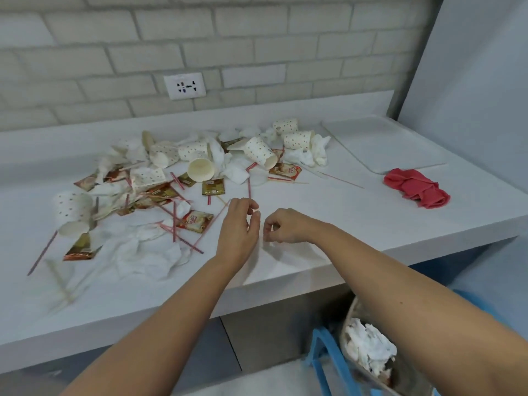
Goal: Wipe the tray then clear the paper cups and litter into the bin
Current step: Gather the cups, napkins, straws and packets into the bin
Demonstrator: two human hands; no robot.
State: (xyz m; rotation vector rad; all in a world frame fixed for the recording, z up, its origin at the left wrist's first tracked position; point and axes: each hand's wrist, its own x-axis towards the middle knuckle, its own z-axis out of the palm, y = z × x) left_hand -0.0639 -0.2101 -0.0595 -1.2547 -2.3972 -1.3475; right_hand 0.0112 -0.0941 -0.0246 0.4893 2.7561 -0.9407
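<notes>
Dotted paper cups lie tipped over across the white counter, mixed with crumpled tissues, coffee sachets and red straws. The white tray lies at the back right with nothing on it, and a red cloth is bunched just in front of it. The bin stands on the floor at lower right with tissue inside. My left hand hovers at the litter's near edge, fingers loosely bent and apart. My right hand is beside it, fingers curled in, with nothing visible in it.
A brick wall with a power socket backs the counter. A blue wall closes the right side. A blue frame stands by the bin under the counter's front edge. Thin wooden sticks lie between the litter and the cloth.
</notes>
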